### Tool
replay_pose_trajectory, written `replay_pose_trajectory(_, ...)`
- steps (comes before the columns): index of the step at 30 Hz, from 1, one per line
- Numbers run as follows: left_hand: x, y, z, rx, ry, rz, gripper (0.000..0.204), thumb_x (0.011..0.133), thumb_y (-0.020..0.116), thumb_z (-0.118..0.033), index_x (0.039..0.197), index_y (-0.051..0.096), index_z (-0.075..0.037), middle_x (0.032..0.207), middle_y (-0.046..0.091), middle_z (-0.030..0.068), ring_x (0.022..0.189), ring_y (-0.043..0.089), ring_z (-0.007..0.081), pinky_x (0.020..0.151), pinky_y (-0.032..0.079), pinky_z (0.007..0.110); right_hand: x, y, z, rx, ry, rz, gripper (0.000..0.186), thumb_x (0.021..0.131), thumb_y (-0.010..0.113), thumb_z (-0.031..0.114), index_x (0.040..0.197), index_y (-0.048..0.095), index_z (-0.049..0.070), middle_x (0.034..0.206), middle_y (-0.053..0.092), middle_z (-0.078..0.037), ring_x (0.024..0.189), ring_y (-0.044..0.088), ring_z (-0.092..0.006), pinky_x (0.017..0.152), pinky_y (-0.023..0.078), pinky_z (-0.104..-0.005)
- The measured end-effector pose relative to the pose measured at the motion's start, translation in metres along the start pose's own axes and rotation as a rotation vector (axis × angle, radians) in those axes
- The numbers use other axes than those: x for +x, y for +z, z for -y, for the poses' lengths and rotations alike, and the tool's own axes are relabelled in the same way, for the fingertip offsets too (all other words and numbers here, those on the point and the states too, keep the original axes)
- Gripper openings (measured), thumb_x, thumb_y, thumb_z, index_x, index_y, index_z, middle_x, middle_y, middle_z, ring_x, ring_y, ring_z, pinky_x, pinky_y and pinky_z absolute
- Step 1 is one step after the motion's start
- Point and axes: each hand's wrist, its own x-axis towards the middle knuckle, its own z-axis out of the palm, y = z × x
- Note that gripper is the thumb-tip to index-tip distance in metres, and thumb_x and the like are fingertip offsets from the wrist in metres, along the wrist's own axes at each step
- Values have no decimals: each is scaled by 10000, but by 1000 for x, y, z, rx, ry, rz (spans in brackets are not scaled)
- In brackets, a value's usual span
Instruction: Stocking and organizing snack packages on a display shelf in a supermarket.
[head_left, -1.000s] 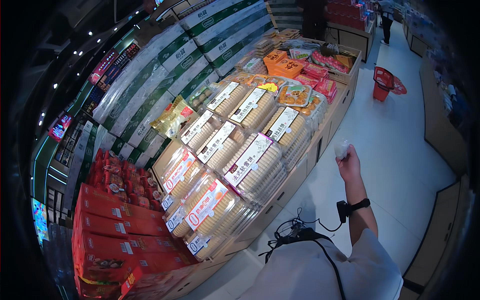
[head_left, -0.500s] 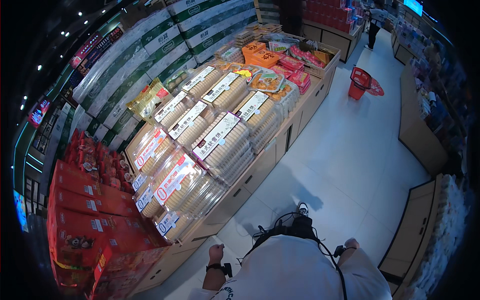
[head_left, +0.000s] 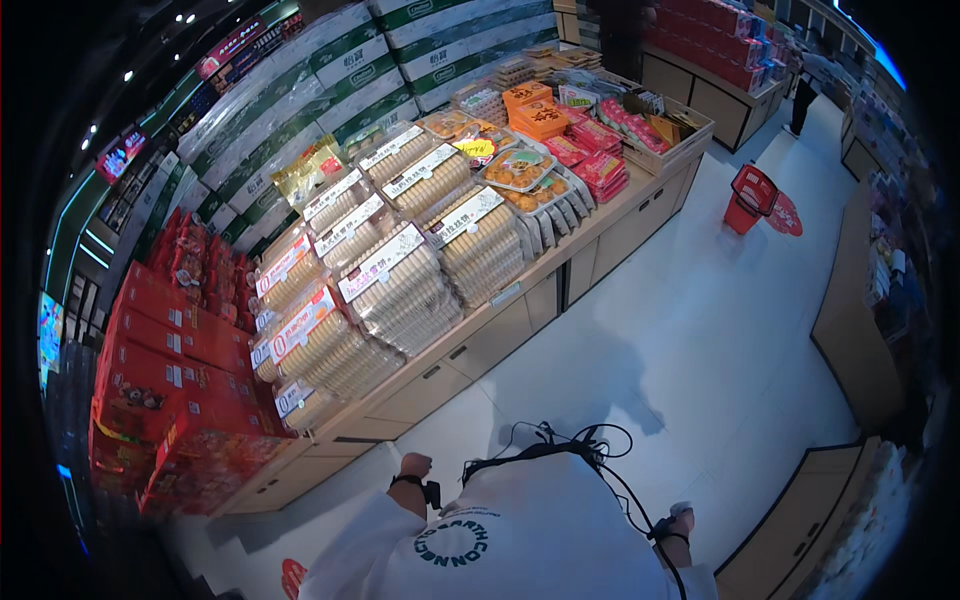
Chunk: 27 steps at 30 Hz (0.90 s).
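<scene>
My left hand (head_left: 415, 466) hangs low beside my body, its fingers curled into a loose fist with nothing seen in it. A dark band with a small box sits on that wrist. On the other side, my right hand (head_left: 680, 518) is also curled, small and slightly blurred, with a black device strapped at its wrist. Neither hand touches any goods. Nearest my left hand is the wooden display counter (head_left: 470, 352). Clear plastic packs of round pale biscuits (head_left: 395, 290) are stacked on it. Black cables (head_left: 600, 455) loop out in front of my white shirt (head_left: 540, 520).
Red gift boxes (head_left: 215, 390) are piled at the counter's left end. Farther along lie orange boxes (head_left: 540, 118) and pink packs (head_left: 590, 160). A red shopping basket (head_left: 748, 200) stands on the aisle floor. Wrapped cartons (head_left: 330, 80) rise behind. A person (head_left: 803, 95) stands far off.
My view has turned and shifted forward along the counter. The basket and goods sit farther right in the picture. My shoe has gone out of sight. Both hands remain low and curled.
</scene>
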Motion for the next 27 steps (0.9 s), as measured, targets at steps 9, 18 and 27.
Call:
replay_pose_trajectory(9,-12,-198,-209,-629,-307,-429,442,897,494,-412,823,674,-15,866,652,211,854,608,387,762,483,467,50,29,201,-85,20,-106,266,900,384,264,775,557,106,597,491,-49,359,311,-151,332,212,-296)
replay_pose_trajectory(18,-141,-191,-211,-247,237,-66,446,776,643,-307,1177,547,-137,1127,595,103,1059,553,300,886,465,434,55,160,308,-108,-87,188,228,842,500,288,1017,536,146,961,550,-12,819,512,-143,662,386,-302)
replay_pose_trajectory(27,-172,-82,-226,-1014,385,-115,671,807,609,-375,1363,397,-65,1415,388,150,1265,411,294,1047,339,376,-75,390,376,-282,-435,551,325,838,508,261,1147,535,164,1021,572,-11,851,528,-144,681,424,-313)
